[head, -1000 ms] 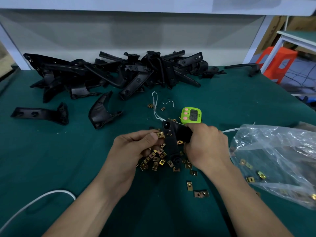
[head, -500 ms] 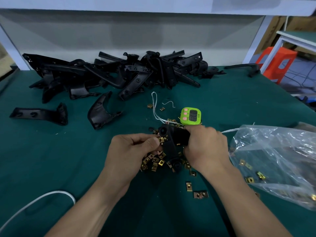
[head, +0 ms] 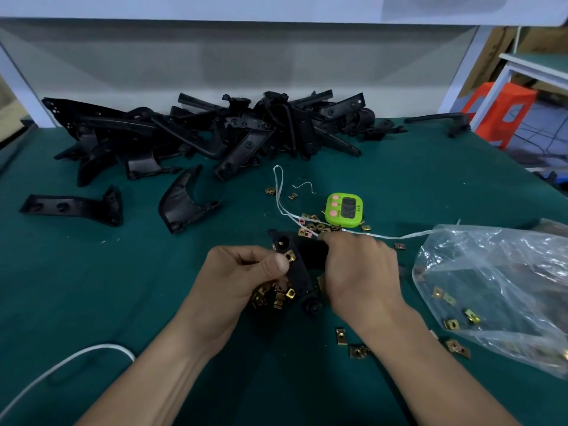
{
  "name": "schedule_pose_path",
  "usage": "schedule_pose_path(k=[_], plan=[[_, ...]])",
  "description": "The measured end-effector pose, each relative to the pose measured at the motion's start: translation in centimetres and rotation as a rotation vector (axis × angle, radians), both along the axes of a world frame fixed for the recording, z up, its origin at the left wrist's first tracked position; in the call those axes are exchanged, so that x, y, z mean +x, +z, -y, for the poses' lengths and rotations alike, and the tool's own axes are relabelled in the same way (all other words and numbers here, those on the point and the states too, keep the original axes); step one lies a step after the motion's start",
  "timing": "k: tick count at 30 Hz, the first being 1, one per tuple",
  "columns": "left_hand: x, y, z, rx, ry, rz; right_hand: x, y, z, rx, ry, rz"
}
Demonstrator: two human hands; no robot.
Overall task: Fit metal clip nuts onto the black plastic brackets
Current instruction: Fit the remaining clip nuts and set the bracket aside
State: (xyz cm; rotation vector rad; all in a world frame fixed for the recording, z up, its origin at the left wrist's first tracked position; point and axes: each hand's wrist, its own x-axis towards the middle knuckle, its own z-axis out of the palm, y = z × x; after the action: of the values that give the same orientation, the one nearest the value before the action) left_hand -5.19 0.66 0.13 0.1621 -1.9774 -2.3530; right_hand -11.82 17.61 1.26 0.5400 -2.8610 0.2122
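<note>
My right hand [head: 359, 272] grips a black plastic bracket [head: 299, 265] by its right side, just above the green table. My left hand [head: 242, 272] pinches a brass clip nut [head: 289, 256] with thumb and fingers and presses it against the bracket's left edge. Under both hands lies a small heap of loose clip nuts [head: 276, 298]. More nuts [head: 313, 226] lie beyond the bracket, near the timer. A big pile of black brackets [head: 215, 133] fills the back of the table.
A green timer [head: 344, 209] stands behind my hands. A clear plastic bag [head: 498, 287] with several nuts lies at the right, a white string [head: 281, 195] running from it. Two single brackets [head: 73, 206] [head: 181, 201] lie at the left. A white cable [head: 61, 364] curves at bottom left.
Both hands have shifted slightly with the bracket. My left thumb has pushed the clip nut closer onto the bracket's edge.
</note>
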Motion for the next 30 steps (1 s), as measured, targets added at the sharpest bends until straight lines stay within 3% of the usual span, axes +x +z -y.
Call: schedule_pose_path(k=[5,8,10,12,14,18,24,29,30], plan=[[0.1,-0.2,-0.6,-0.058,-0.079,0.006,-0.4,0.1,-0.2,-0.089,0.074,0.051],[-0.1,-0.2,-2.0,-0.207,0.105,-0.054,-0.8,-0.3,-0.4,-0.199,0.031,0.077],[-0.3,-0.4,-2.3,-0.394,0.230,-0.100,-1.5,-0.7,-0.9,-0.228,-0.097,0.039],[-0.3,-0.3,-1.7,-0.744,0.314,-0.120,-2.6,-0.9,-1.8,-0.269,-0.247,0.028],[-0.3,0.0,-1.1,-0.972,0.214,-0.139,-3.5,-0.9,-2.7,-0.336,-0.339,0.045],[-0.2,-0.5,-0.8,-1.246,-0.091,-0.157,-3.7,-1.2,-2.7,-0.340,-0.332,0.079],[-0.4,-0.8,-0.3,-1.157,-0.038,-0.141,-3.3,-1.1,-2.3,-0.311,-0.281,0.092],[0.2,-0.1,-1.4,-1.046,0.332,-0.064,-3.1,-1.0,-2.0,-0.305,-0.255,0.074],[0.1,0.0,-1.4,-0.923,0.356,-0.042,-3.0,-1.0,-2.0,-0.296,-0.246,0.075]])
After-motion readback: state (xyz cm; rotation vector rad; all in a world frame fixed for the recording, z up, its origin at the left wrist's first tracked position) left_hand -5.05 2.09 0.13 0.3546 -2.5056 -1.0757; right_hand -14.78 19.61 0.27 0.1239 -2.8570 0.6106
